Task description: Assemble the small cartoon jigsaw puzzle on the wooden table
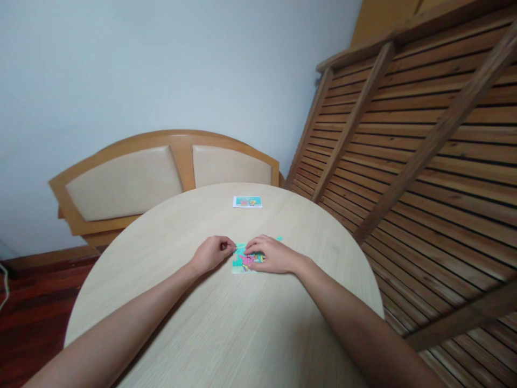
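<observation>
A small, colourful picture in teal and pink, which looks like a jigsaw puzzle (238, 263), lies flat on the round table (202, 323). At its upper left edge is my left hand (213, 253), thumb and fingertips pinched together; whatever they hold is too small to make out. My right hand (272, 254) rests over the puzzle's right side with fingers apart, hiding part of it. Just beyond that hand lies a small loose teal piece (279, 238).
Farther back on the table is a card or booklet (247, 202) with a similar cartoon picture. A padded wooden headboard (183, 161) stands behind the table against the wall. To the right leans a large slatted wooden frame (404, 134), close to the table's edge.
</observation>
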Action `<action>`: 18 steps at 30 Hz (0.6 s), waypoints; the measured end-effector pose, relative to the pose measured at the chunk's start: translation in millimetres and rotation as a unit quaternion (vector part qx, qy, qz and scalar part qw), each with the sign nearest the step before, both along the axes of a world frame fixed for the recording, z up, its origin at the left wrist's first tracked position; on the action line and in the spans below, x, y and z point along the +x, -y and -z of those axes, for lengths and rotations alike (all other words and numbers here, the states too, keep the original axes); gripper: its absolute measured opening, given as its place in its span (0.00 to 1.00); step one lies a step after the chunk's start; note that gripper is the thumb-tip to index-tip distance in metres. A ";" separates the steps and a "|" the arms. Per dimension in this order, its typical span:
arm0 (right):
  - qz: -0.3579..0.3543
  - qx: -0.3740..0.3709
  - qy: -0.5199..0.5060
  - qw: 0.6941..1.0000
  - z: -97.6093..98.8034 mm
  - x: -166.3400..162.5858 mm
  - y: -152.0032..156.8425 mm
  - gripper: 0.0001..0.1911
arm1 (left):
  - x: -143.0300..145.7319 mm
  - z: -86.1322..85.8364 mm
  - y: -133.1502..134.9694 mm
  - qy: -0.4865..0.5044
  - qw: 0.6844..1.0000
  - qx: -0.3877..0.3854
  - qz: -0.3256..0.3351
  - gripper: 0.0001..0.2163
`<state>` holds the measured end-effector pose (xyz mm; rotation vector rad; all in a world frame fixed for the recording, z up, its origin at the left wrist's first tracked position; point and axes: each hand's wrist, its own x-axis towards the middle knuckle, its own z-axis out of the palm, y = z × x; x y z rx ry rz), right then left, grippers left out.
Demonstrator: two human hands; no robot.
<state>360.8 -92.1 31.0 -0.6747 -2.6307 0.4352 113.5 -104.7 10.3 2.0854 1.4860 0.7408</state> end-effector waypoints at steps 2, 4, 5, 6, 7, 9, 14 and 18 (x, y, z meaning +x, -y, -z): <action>0.000 0.000 -0.002 1.000 0.1 0.2 -0.1 0.17 | 0.4 -1.9 1.1 -0.009 1.000 0.003 0.002 0.14; -0.001 -0.001 -0.005 1.000 0.5 0.5 -0.3 0.17 | -0.4 -4.0 2.1 -0.024 1.000 0.010 0.007 0.13; -0.003 -0.003 -0.006 1.000 0.7 0.7 -0.3 0.17 | -1.3 -5.2 2.5 -0.033 0.999 0.018 0.013 0.13; -0.004 -0.004 -0.006 1.000 1.0 0.9 -0.4 0.17 | -2.3 -6.4 2.9 -0.043 0.998 0.028 0.023 0.12; -0.004 -0.005 -0.007 1.000 1.2 1.1 -0.5 0.17 | -3.3 -7.5 3.4 -0.054 0.997 0.040 0.035 0.11; -0.004 -0.006 -0.006 1.000 1.4 1.5 -0.5 0.17 | -5.1 -9.5 4.2 -0.076 0.993 0.067 0.061 0.10; -0.004 -0.006 -0.002 1.000 0.6 1.7 -0.3 0.17 | -5.5 -11.3 5.6 -0.111 0.984 0.094 0.105 0.09; -0.007 -0.008 -0.004 1.000 -0.3 -0.4 1.0 0.17 | -5.6 -10.2 5.6 -0.128 0.979 0.107 0.114 0.10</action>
